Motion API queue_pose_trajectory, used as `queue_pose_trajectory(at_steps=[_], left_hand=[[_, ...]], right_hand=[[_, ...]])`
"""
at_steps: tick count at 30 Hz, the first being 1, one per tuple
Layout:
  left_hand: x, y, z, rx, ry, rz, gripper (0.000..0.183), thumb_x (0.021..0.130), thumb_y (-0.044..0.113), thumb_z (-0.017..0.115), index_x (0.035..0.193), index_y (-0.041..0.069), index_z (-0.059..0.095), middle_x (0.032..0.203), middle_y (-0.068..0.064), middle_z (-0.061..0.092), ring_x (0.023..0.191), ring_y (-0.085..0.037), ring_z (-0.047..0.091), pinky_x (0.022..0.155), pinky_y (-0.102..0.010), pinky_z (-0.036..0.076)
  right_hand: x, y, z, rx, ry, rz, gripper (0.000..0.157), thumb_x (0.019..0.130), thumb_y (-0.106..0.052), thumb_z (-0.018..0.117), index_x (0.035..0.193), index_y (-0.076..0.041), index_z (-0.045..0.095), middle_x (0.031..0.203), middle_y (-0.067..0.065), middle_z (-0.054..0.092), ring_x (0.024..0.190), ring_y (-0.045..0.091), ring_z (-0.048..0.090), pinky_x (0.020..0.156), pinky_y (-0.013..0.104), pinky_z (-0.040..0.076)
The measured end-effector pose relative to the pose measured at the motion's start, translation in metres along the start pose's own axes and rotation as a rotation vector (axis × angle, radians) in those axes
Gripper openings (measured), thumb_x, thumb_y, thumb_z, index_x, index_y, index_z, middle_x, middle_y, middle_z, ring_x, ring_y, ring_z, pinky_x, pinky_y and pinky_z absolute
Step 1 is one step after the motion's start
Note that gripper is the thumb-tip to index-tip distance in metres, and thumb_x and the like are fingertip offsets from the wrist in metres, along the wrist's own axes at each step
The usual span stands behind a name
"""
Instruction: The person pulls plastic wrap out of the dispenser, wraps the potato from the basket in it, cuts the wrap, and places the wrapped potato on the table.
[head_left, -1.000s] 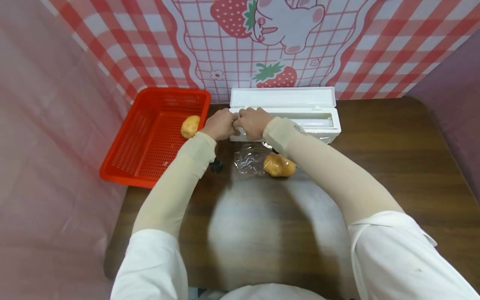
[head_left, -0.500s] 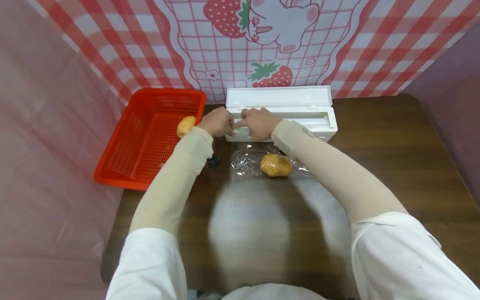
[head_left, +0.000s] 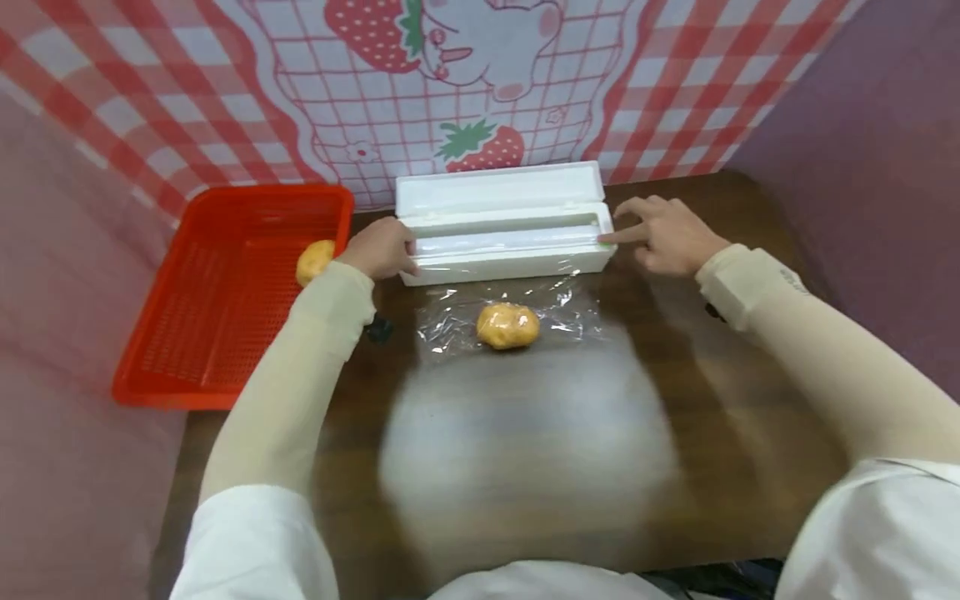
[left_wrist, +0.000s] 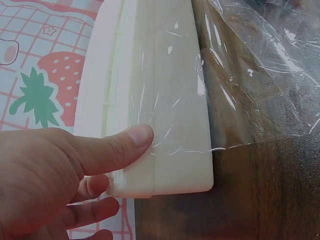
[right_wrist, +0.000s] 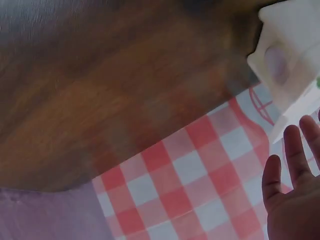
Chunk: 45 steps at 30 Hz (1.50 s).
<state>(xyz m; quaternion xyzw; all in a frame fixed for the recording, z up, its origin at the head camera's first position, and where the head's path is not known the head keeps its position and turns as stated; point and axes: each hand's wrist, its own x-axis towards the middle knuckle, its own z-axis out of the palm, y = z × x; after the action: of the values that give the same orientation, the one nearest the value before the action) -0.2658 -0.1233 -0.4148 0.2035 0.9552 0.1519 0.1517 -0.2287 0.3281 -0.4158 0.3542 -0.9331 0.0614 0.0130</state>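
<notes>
A white cling film dispenser box [head_left: 510, 265] lies along the back of the table, lid raised, its film roll [head_left: 506, 240] inside. My left hand [head_left: 381, 248] grips the box's left end. In the left wrist view, the thumb [left_wrist: 117, 150] presses on the film over the box's top edge, the fingers bent by the end wall. My right hand [head_left: 675, 237] is at the right end, index finger stretched to a small green piece on the rim. In front, a potato [head_left: 507, 326] lies with clear cling film [head_left: 450, 325] over and around it.
A red plastic basket [head_left: 161, 367] stands at the left, with another potato [head_left: 313, 262] in it beside the left forearm. Behind the box hangs a red and white checked cloth [head_left: 675, 83] with strawberries. Pink curtain [head_left: 52, 333] borders the left side.
My right hand has moved from beside the left hand along the box to its right end. The left hand stays at the left end. The head view has shifted right.
</notes>
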Motion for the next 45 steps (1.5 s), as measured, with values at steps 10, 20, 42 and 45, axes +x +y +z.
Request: queue_pose_trajectory(at_steps=[10,20,42,45], left_hand=[[-0.032,-0.023,0.003,-0.003,0.061,-0.043,0.022,0.086,0.026,0.082,0.085,0.007,0.072,0.088,-0.012,0.066,0.083,-0.029,0.057,0.073,-0.043,0.048],[0.0,0.004,0.008,0.08,0.046,0.005,0.026,0.086,0.031,0.082,0.092,0.007,0.074,0.097,-0.012,0.065,0.092,-0.027,0.056,0.081,-0.043,0.049],[-0.016,-0.011,0.002,-0.082,0.09,0.007,0.048,0.089,0.032,0.079,0.127,0.005,0.068,0.102,-0.014,0.069,0.091,-0.028,0.061,0.084,-0.043,0.051],[-0.018,-0.011,0.002,-0.086,0.126,0.007,0.048,0.091,0.031,0.077,0.13,0.005,0.067,0.099,-0.014,0.069,0.087,-0.028,0.059,0.081,-0.041,0.051]], right_hand=[[0.048,-0.042,0.02,0.081,0.126,0.058,0.039,0.082,-0.01,0.059,0.117,-0.009,0.076,0.131,0.023,0.055,0.113,0.042,0.05,0.087,0.059,0.038],[0.04,-0.142,0.048,0.048,0.102,-0.254,0.044,0.086,-0.023,0.074,0.126,-0.007,0.068,0.122,0.018,0.06,0.109,0.037,0.057,0.089,0.054,0.048],[0.045,-0.163,0.082,0.061,0.016,-0.19,0.075,0.08,-0.026,0.085,0.142,0.001,0.053,0.131,0.02,0.054,0.113,0.037,0.054,0.094,0.049,0.047],[0.045,-0.161,0.083,0.064,0.025,-0.193,0.075,0.08,-0.026,0.085,0.142,0.001,0.053,0.13,0.021,0.055,0.112,0.037,0.054,0.095,0.049,0.048]])
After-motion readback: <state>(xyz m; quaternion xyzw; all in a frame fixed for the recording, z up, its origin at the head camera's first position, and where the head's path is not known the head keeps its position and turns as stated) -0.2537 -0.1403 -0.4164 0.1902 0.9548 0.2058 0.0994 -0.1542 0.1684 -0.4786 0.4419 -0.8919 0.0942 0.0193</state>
